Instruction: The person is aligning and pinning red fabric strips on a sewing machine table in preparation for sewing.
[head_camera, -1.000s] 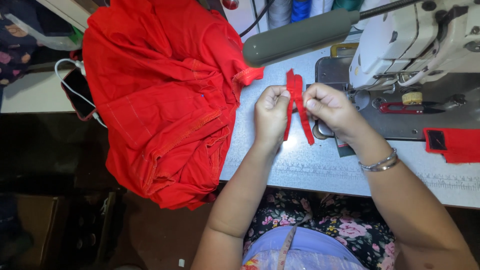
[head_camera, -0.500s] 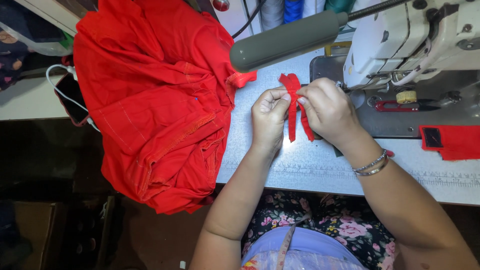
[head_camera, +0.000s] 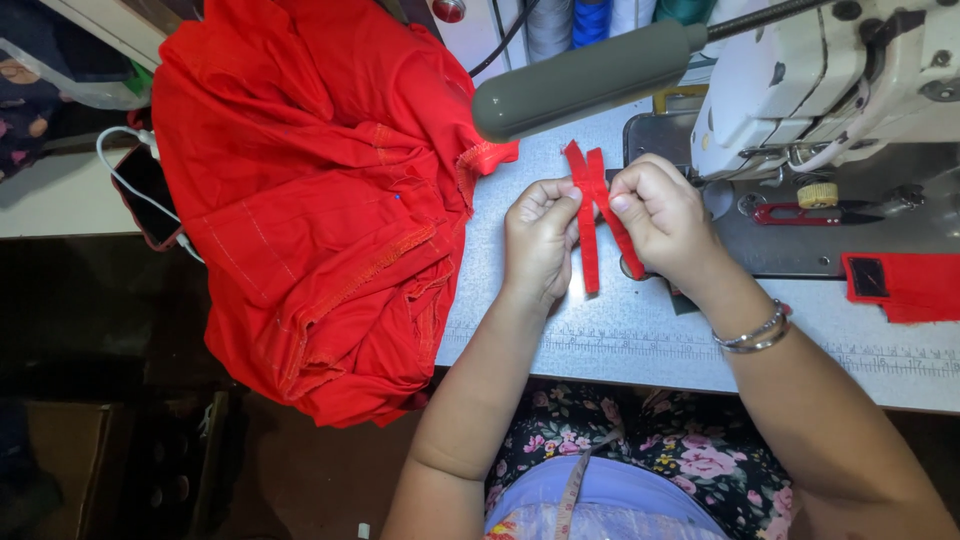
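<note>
Pale grey worktop (head_camera: 640, 340) runs across the view, its near edge printed with a ruler strip, and below that edge a floral garment and a tape measure (head_camera: 572, 490) lie closest to the camera. Above them the 2 forearms reach forward. The left hand (head_camera: 540, 235) and right hand (head_camera: 660, 220) are both closed in a pinch on a folded red fabric strip (head_camera: 596, 215), held just above the worktop between them. Its long axis runs away from the body, the fold at the far end and 2 loose tails pointing back toward the wrists; the left hand grips 1 tail, the right the other, about equally near. Left of the hands a red garment (head_camera: 320, 200) is heaped. Beyond them sit a sewing machine (head_camera: 830, 90) and a grey lamp head (head_camera: 580, 80).
</note>
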